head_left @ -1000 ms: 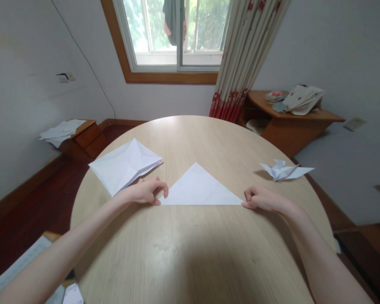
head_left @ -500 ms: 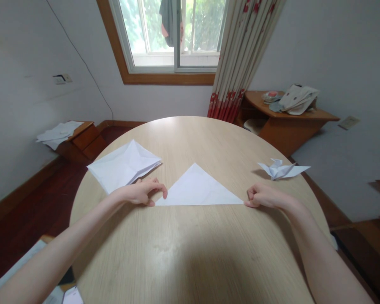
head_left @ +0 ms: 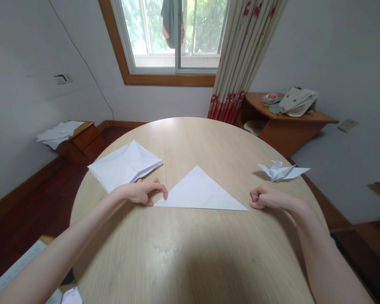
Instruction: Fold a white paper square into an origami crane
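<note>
A white sheet of paper [head_left: 199, 191], folded into a triangle, lies flat on the round table with its long edge toward me and its point away. My left hand [head_left: 145, 192] presses its left corner down, the thumb at the tip and the bent index finger on the paper. Just off the right corner, a small gap away, my right hand [head_left: 261, 197] rests with curled fingers and nothing visible in them. Behind my left hand lies a stack of creased white paper [head_left: 120, 162]. Beyond my right hand stands a folded paper crane [head_left: 278, 171].
The round wooden table [head_left: 190, 131] fills the middle of the view. Papers lie on a small cabinet [head_left: 85, 139] at the left. A corner desk [head_left: 291, 122] at the right carries a white bag [head_left: 299, 101]. A phone [head_left: 71, 295] shows at the lower left.
My right hand has let go of the triangle's right corner and shifted slightly right. That corner now lies free and a little nearer to me. My left hand stays in place.
</note>
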A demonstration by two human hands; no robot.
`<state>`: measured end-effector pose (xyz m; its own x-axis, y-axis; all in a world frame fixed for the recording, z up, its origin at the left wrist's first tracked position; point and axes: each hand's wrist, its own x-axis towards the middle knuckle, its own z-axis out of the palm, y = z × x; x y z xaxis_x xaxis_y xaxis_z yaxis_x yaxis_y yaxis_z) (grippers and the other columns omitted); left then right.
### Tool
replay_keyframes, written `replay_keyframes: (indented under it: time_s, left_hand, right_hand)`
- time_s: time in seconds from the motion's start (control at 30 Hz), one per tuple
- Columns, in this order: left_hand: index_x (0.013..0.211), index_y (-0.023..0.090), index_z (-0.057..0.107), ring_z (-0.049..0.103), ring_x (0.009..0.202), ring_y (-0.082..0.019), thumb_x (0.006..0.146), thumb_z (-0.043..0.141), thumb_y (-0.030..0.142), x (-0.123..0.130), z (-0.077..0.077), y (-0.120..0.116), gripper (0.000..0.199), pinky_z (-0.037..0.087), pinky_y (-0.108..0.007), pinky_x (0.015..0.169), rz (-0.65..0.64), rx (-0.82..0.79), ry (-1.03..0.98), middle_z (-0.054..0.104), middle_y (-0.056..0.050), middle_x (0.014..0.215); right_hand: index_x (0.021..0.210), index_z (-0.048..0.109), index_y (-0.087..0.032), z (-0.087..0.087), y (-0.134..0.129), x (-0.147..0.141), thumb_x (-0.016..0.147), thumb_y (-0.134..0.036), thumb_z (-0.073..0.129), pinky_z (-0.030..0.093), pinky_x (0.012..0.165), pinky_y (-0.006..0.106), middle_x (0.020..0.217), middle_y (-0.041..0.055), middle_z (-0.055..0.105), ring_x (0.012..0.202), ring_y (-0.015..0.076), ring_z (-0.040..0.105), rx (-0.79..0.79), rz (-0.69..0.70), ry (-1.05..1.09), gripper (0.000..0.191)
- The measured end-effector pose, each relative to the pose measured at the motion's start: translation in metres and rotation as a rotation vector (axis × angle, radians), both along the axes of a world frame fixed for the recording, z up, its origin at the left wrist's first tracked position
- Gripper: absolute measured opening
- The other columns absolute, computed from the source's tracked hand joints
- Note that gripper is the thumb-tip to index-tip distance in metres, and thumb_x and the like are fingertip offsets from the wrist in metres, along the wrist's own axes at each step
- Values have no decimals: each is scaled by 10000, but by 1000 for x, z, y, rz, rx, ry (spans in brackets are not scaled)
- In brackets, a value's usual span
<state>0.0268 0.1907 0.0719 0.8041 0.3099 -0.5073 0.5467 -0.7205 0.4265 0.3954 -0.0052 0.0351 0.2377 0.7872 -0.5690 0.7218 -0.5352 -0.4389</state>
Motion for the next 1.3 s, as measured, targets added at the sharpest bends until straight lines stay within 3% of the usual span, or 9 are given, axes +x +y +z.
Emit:
replay_keyframes:
  time_s: [0.23,0.37,0.5,0.6,0.67,0.77,0.9,1.17,1.3]
  left_hand:
    - [1104,296,581,475,1042,-227,650,601,118,2,2,-1,489,337,-382,957,3,22,31,472,-2,1082]
    - [1093,281,587,479,1032,-225,636,592,105,1,0,-1,489,356,-363,940,4,20,10,477,-4,1082]
    - [1069,272,594,483,997,-215,624,597,108,0,-3,0,474,383,-328,900,-2,14,-25,472,0,1060]
    - [1066,274,601,482,930,-193,613,595,106,1,-4,2,484,400,-295,857,-6,13,-37,462,5,1022]
    - [1062,266,610,479,880,-177,599,584,94,1,-3,2,494,407,-274,825,-4,3,-38,450,6,990]
    - [1054,253,622,474,818,-162,587,565,85,3,0,1,500,412,-261,791,-7,-11,-25,430,6,945]
    - [1048,251,622,474,798,-157,582,549,90,4,2,1,498,414,-261,788,-14,-6,-5,421,8,926]
    - [1073,260,624,500,827,-163,570,534,91,-1,-1,5,538,425,-252,783,-55,-4,-40,475,3,987]
    - [1060,236,630,540,853,-176,726,521,155,2,-2,1,361,431,-275,799,32,19,-146,541,-18,1034]
  right_hand:
    - [540,422,-193,2,-1,-7,660,-198,584,222,529,266,520,-42,432,523,112,387,44,7,-30,202]
    - [638,511,-186,10,2,-23,781,-280,535,289,558,274,600,6,552,585,154,488,124,29,-130,173]
    - [805,582,-190,7,15,-55,886,-319,419,391,656,300,817,61,652,762,201,579,442,24,-238,224]
    - [947,611,-184,-7,23,-81,904,-294,410,450,828,373,1022,109,643,988,251,570,779,128,-307,232]
    - [1062,614,-180,-19,26,-95,919,-290,414,458,905,427,1116,133,627,1056,267,560,897,205,-349,270]
    - [1264,547,-195,-35,29,-107,950,-311,398,440,989,477,1320,133,560,1197,270,520,924,340,-340,366]
    - [1360,488,-163,-47,31,-108,968,-324,365,396,1060,493,1404,139,504,1287,260,470,868,433,-311,441]
    - [1378,476,-166,-46,33,-107,974,-306,357,394,1063,507,1413,135,497,1303,264,458,851,466,-328,444]
    - [1383,471,-187,-47,33,-109,973,-299,358,407,1051,510,1406,127,506,1288,264,474,873,457,-345,439]
